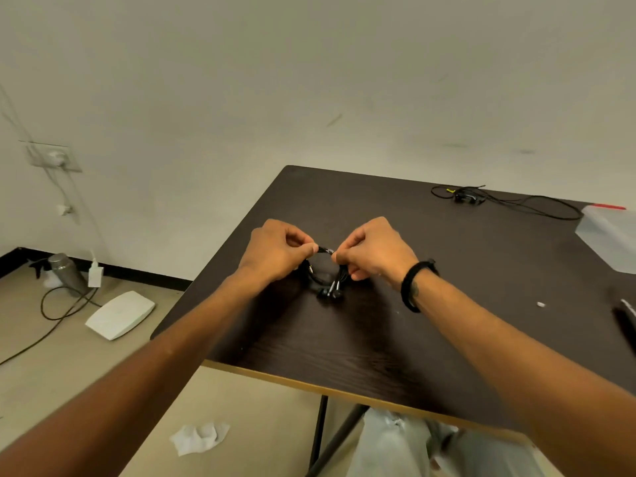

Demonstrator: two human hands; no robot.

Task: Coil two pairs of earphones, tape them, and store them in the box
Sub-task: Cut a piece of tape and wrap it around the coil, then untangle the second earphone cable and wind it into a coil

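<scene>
A coiled pair of black earphones hangs just above the dark table, earbuds dangling at the bottom. My left hand pinches the coil's top from the left. My right hand pinches it from the right, fingertips almost meeting at a small pale bit on the cable. A second pair of black earphones lies uncoiled at the table's far side. A translucent box with a red edge stands at the right edge of the view.
A dark object lies at the table's right edge, and a small white scrap sits near it. On the floor to the left are a white flat device, a metal bottle, cables and crumpled paper.
</scene>
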